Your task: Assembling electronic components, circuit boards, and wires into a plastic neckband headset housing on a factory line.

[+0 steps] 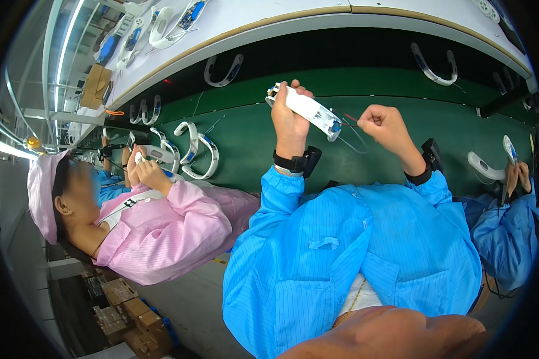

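My left hand (288, 124) is closed around a long white plastic housing (308, 108), held tilted above the green bench. Small electronic parts show at both ends of the housing, with blue pieces at its lower right end. A thin red wire (351, 118) runs from that end to my right hand (384, 127), whose fingers are pinched on it. Below hangs a loop of thin pale cable (358, 145), apart from my right hand's fingers. The inner face of the housing is partly hidden by my left hand.
White curved housings (201, 152) lie left on the green conveyor-like surface (245, 134). More U-shaped ones (435, 69) rest under the white shelf (251, 31). A co-worker in pink (167, 224) handles a white part at left; another in blue (509, 230) works at right.
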A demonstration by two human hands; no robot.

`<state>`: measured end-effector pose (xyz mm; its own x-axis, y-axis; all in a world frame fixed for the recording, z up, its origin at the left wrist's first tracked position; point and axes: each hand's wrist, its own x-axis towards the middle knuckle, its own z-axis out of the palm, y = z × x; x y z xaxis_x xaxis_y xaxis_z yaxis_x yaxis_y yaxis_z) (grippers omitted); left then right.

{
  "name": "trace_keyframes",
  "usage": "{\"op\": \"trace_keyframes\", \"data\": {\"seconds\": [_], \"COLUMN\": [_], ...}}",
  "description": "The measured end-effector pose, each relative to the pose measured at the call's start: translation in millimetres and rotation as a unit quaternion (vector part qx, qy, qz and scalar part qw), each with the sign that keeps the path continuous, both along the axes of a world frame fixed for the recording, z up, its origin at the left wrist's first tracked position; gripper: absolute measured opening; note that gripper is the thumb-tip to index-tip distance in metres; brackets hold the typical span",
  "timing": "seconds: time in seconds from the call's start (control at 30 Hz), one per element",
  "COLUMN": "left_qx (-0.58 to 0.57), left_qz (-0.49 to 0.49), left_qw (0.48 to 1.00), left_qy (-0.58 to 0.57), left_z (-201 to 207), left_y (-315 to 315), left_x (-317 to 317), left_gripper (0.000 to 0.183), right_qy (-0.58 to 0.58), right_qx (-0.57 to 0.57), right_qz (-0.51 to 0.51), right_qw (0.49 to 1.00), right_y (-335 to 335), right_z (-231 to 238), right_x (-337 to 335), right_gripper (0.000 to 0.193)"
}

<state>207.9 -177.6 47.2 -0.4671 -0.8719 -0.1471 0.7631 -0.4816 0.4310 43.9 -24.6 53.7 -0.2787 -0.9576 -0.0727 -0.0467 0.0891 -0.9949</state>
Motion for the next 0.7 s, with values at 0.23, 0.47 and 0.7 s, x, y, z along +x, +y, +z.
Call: {"op": "trace_keyframes", "data": {"seconds": [0.23, 0.47, 0.7], "left_qx": [0.090, 0.083, 0.091], "left_qz": [0.013, 0.019, 0.020], "left_qw": [0.993, 0.994, 0.991], "left_qy": [0.075, 0.072, 0.101], "left_z": [-12, -15, -14], "left_y": [-12, -2, 0], "left_x": [3, -4, -1], "left_gripper": [0.018, 0.019, 0.019], "right_qy": [-0.091, -0.032, 0.061], "right_qx": [-0.023, -0.065, -0.091], "right_qz": [-0.009, -0.057, -0.090], "right_qw": [0.996, 0.996, 0.990], "right_y": [2, -7, -10], "right_z": [-12, -17, -29], "right_x": [17, 36, 40], "right_gripper": [0.010, 0.010, 0.009]}}
